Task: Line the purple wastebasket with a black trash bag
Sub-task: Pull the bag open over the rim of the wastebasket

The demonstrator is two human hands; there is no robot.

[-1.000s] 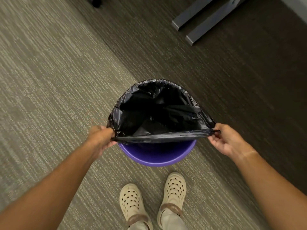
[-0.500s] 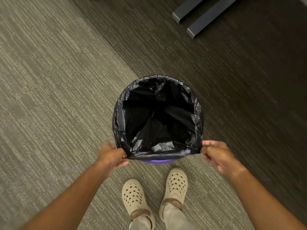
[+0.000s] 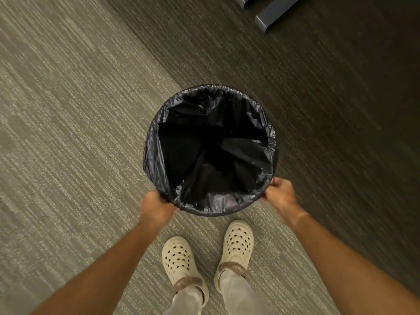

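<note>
Head view: a crinkled black plastic trash bag (image 3: 211,155) lies folded over the whole rim of the round wastebasket, hiding its purple wall, on the striped grey carpet floor (image 3: 68,133). The left hand (image 3: 155,209) is closed on the bag's near-left edge; the right hand (image 3: 280,195) pinches the near-right edge. Two cream perforated clogs (image 3: 179,261) stand just near of the basket. Grey metal bars (image 3: 272,12) lie far right.

A single head-worn camera looks steeply down, close over the carpet (image 3: 68,133) by the person's feet.
</note>
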